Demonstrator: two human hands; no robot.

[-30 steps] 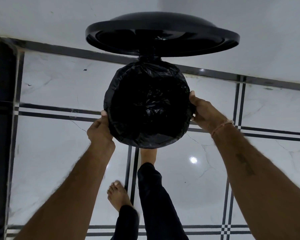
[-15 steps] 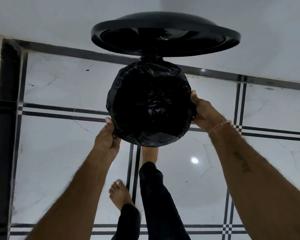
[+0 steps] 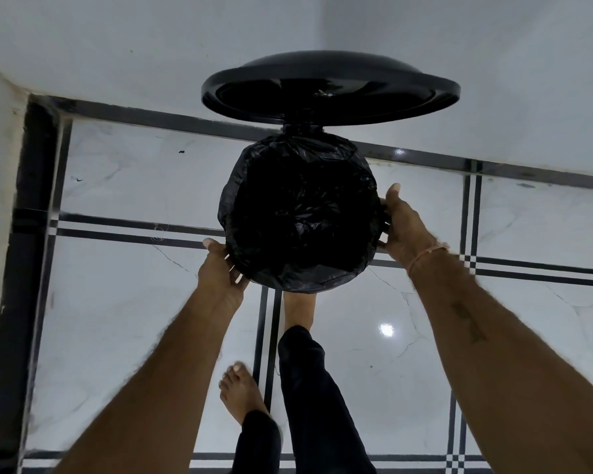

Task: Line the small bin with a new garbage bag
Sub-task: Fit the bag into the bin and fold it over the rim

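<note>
From my remote seat I read this as a home, the corner of an ordinary room rather than any workplace. The floor point(image 3: 117, 319) is glossy white marble-look tile crossed by paired black inlay stripes point(image 3: 134, 230), and a bright spot of reflected light point(image 3: 386, 329) shows on it. A black skirting band point(image 3: 185, 121) runs along the foot of a plain white painted wall point(image 3: 117, 46). The person stands barefoot, one bare foot point(image 3: 240, 388) showing below dark trousers point(image 3: 315, 405). A small bin point(image 3: 300, 128) of household kind, lined with a black garbage bag point(image 3: 300, 217) and with its round lid point(image 3: 329, 87) raised, stands by that wall.
</note>
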